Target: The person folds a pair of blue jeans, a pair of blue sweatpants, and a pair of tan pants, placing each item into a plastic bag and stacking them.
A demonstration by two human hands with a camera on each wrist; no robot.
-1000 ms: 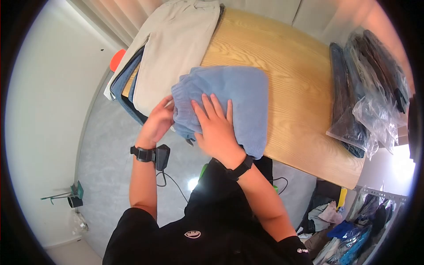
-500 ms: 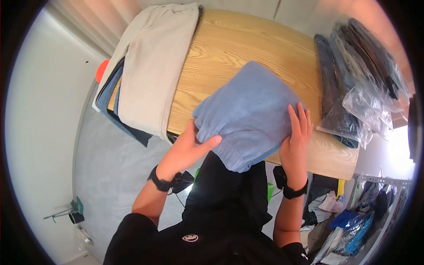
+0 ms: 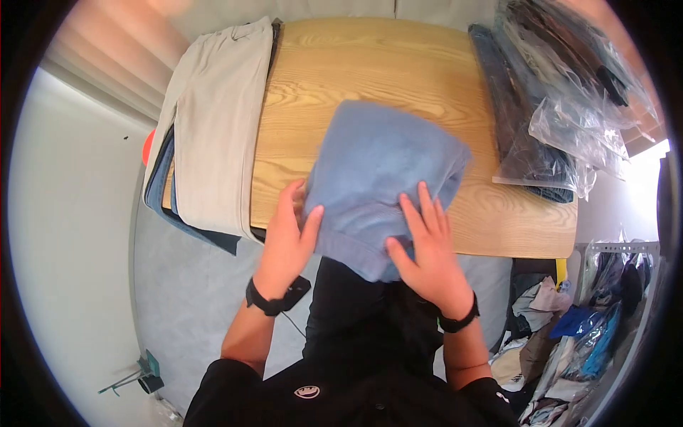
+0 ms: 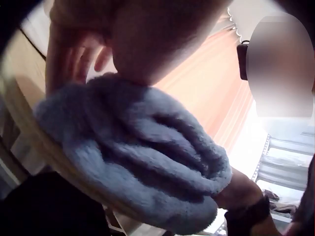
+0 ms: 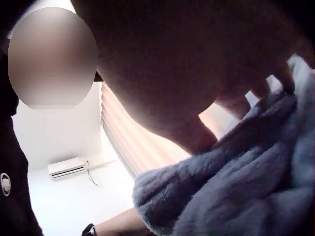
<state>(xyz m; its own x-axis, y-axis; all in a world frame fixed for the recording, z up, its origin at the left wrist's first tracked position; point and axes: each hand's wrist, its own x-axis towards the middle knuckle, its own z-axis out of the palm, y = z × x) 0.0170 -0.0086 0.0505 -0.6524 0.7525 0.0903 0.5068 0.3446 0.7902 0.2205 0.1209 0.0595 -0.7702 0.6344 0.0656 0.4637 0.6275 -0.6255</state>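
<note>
A folded blue fleece garment [image 3: 384,164] lies at the table's front, its near corner reaching past the edge. In the left wrist view, the fleece [image 4: 147,147] shows thick, soft layers at its edge. My left hand [image 3: 284,242] is at the garment's left side, thumb over the border and fingers extended alongside. With fingers spread and straight, my right hand [image 3: 430,260] rests on the near right part. The right wrist view shows that thumb and fingertips against the fleece [image 5: 236,187]. The underside of the bundle is hidden.
Beige trousers [image 3: 217,128] lie over darker jeans on the wooden table [image 3: 306,78] at left. Bagged folded jeans [image 3: 526,121] are piled at right. Below right, a metal rack [image 3: 626,249] stands by heaped clothes [image 3: 541,306].
The blue garment has turned on the table. The right hand shifted to its right side, then onto its top near the front; the left hand stayed along the left border. The head view swung right.
</note>
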